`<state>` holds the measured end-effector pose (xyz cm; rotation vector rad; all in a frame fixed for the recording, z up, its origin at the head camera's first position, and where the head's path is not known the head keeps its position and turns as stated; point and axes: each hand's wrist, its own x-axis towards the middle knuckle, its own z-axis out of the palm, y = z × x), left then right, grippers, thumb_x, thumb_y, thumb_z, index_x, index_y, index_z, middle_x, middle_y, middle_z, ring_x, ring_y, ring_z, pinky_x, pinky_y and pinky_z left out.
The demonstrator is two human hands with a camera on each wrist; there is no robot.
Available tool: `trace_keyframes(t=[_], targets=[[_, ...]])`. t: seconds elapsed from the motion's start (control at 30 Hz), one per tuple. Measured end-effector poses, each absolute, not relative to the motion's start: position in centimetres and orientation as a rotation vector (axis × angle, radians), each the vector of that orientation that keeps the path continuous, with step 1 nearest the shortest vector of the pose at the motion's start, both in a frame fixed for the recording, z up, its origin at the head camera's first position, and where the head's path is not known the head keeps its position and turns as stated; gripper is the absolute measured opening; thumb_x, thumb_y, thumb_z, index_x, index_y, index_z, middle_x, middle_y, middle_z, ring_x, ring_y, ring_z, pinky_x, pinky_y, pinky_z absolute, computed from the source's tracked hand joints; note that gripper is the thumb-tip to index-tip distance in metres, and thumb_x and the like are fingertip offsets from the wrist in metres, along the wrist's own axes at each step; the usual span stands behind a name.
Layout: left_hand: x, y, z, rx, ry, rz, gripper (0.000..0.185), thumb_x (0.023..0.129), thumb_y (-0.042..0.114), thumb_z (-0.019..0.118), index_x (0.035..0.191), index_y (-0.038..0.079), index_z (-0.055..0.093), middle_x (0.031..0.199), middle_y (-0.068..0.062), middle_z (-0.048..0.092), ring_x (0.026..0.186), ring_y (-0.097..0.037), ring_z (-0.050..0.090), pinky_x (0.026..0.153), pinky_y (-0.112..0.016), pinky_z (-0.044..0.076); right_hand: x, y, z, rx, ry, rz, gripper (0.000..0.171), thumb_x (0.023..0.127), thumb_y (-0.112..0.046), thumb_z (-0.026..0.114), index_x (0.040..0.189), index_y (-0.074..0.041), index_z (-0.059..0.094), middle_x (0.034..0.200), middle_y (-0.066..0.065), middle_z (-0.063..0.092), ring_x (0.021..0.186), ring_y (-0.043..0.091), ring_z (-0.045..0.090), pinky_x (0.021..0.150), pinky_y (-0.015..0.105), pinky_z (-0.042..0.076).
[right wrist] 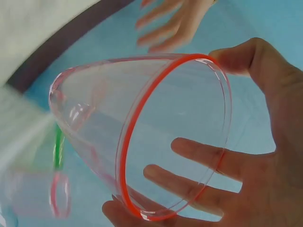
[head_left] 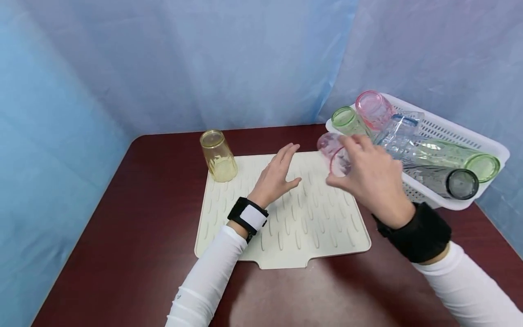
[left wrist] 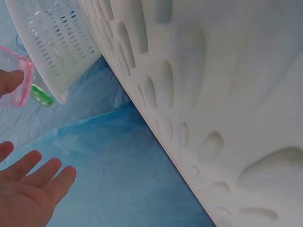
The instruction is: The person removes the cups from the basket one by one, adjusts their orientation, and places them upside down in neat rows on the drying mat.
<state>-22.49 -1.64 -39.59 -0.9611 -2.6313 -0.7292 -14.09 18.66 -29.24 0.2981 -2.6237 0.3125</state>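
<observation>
Seven clear tinted plastic cups: one yellow (head_left: 218, 156), two pink (head_left: 336, 153) (head_left: 373, 109), two green (head_left: 349, 120) (head_left: 457, 156), one blue-rimmed (head_left: 398, 129), one grey (head_left: 443, 179). One white perforated plastic basket (head_left: 461, 136). One cream ridged silicone drying mat (head_left: 294, 222).

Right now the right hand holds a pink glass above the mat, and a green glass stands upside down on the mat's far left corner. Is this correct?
Not quite. The glass standing upside down on the mat is yellow, not green, as the head view shows. The right hand does hold a pink glass above the mat.

Staged recording booth: blue backdrop sheets (head_left: 163, 63) around table (head_left: 135, 236).
</observation>
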Motion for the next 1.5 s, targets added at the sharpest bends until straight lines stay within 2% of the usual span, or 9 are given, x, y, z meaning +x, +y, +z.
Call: trace_keyframes(t=[0.17, 0.33, 0.47, 0.63, 0.73, 0.87, 1.0, 1.3, 1.5], targets=[[-22.8, -2.1, -39.5, -1.001, -2.616, -0.719, 0.09, 0.081, 0.018, 0.079, 0.151, 0.005, 0.024, 0.154, -0.015, 0.027, 0.143, -0.027, 0.021, 0.115, -0.032, 0.014, -13.9, 16.5, -30.4, 0.414, -2.672, 0.436, 0.066, 0.069, -0.033, 0.075, 0.127, -0.007, 0.059, 0.12, 0.018, 0.059, 0.081, 0.04, 0.061, 0.056, 0.049, 0.047], [-22.9, -2.7, -40.1, -1.01, -2.63, -0.718, 0.099, 0.077, 0.021, 0.084, 0.152, 0.01, 0.021, 0.155, -0.011, 0.026, 0.144, -0.027, 0.016, 0.115, -0.034, 0.006, -13.5, 15.3, -30.8, 0.426, -2.748, 0.571, 0.065, 0.071, -0.034, 0.074, 0.13, -0.011, 0.058, 0.127, 0.014, 0.056, 0.085, 0.039, 0.062, 0.058, 0.049, 0.048], [-22.8, -3.2, -40.5, -1.032, -2.603, -0.759, 0.099, 0.073, 0.017, 0.086, 0.151, 0.011, 0.025, 0.154, -0.009, 0.03, 0.144, -0.025, 0.017, 0.115, -0.038, 0.007, -13.3, 14.9, -31.0, 0.396, -2.793, 0.673, 0.067, 0.069, -0.036, 0.074, 0.131, -0.02, 0.057, 0.131, 0.008, 0.053, 0.085, 0.04, 0.061, 0.057, 0.052, 0.048], [-22.8, -3.9, -40.6, -1.086, -2.507, -0.742, 0.092, 0.07, 0.011, 0.087, 0.146, 0.004, 0.035, 0.148, -0.015, 0.039, 0.139, -0.031, 0.029, 0.115, -0.038, 0.01, -13.3, 15.1, -31.3, 0.424, -2.791, 0.779, 0.067, 0.07, -0.034, 0.076, 0.132, -0.023, 0.057, 0.131, 0.002, 0.051, 0.091, 0.034, 0.061, 0.063, 0.05, 0.047], [-22.9, -4.3, -40.5, -1.104, -2.469, -0.686, 0.088, 0.069, 0.012, 0.088, 0.142, 0.001, 0.039, 0.144, -0.016, 0.043, 0.137, -0.032, 0.034, 0.115, -0.036, 0.012, -13.3, 15.2, -31.6, 0.463, -2.789, 0.863, 0.066, 0.072, -0.03, 0.076, 0.134, -0.02, 0.055, 0.131, 0.002, 0.05, 0.099, 0.03, 0.059, 0.071, 0.051, 0.046], [-23.0, -5.0, -40.3, -1.108, -2.449, -0.617, 0.084, 0.069, 0.012, 0.087, 0.139, 0.001, 0.041, 0.141, -0.017, 0.044, 0.136, -0.031, 0.034, 0.114, -0.038, 0.016, -13.7, 15.3, -32.0, 0.511, -2.831, 1.027, 0.07, 0.076, -0.025, 0.076, 0.139, -0.012, 0.048, 0.136, 0.011, 0.046, 0.114, 0.029, 0.049, 0.086, 0.053, 0.042], [-23.1, -5.6, -39.8, -1.133, -2.429, -0.526, 0.078, 0.073, 0.008, 0.083, 0.139, 0.001, 0.042, 0.14, -0.019, 0.044, 0.136, -0.033, 0.033, 0.114, -0.04, 0.018, -14.3, 15.2, -32.1, 0.488, -2.882, 1.132, 0.079, 0.079, -0.032, 0.078, 0.144, -0.009, 0.04, 0.14, 0.016, 0.043, 0.123, 0.03, 0.042, 0.094, 0.053, 0.037], [-23.1, -6.3, -37.9, -1.228, -2.337, -0.209, 0.069, 0.071, -0.006, 0.073, 0.135, 0.003, 0.049, 0.139, -0.017, 0.046, 0.135, -0.034, 0.032, 0.115, -0.036, 0.011, -17.2, 13.9, -31.1, 0.471, -3.122, 1.057, 0.093, 0.081, -0.043, 0.075, 0.147, 0.006, 0.03, 0.146, 0.027, 0.036, 0.134, 0.039, 0.034, 0.104, 0.054, 0.031], [-22.4, -6.2, -36.3, -1.255, -2.315, 0.05, 0.065, 0.077, -0.005, 0.071, 0.137, 0.009, 0.051, 0.138, -0.015, 0.049, 0.136, -0.032, 0.033, 0.115, -0.039, 0.01, -18.8, 13.1, -31.8, 0.489, -3.201, 1.049, 0.096, 0.079, -0.04, 0.077, 0.147, 0.006, 0.028, 0.145, 0.026, 0.038, 0.133, 0.039, 0.037, 0.104, 0.053, 0.033]])
